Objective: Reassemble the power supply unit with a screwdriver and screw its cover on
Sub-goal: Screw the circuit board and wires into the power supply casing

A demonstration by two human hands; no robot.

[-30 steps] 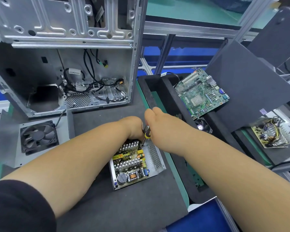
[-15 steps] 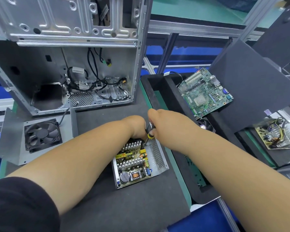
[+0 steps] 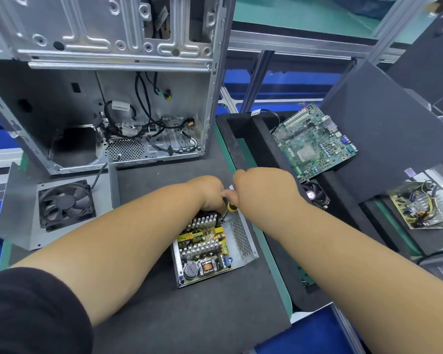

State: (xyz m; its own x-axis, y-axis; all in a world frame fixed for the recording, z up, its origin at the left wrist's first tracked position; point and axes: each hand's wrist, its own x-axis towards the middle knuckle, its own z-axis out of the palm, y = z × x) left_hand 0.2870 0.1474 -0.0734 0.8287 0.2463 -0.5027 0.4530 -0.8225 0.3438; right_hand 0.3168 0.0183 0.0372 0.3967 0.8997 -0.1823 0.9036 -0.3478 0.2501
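Open PSU (image 3: 211, 247) on the grey mat (image 3: 189, 315), in front of the case (image 3: 108, 80), board exposed; cover with fan (image 3: 54, 208) apart at left. Right hand (image 3: 264, 190) gripping screwdriver (image 3: 229, 208), tip at PSU's far corner; left hand (image 3: 209, 192) curled over far edge, hold unclear.

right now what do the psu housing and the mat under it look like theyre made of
Power supply housing: looks like bare sheet metal, a dull silver finish with thin folded walls and a perforated vent side. Mat: dark grey and matte, with no glare; probably foam or rubber, though the picture does not show which.
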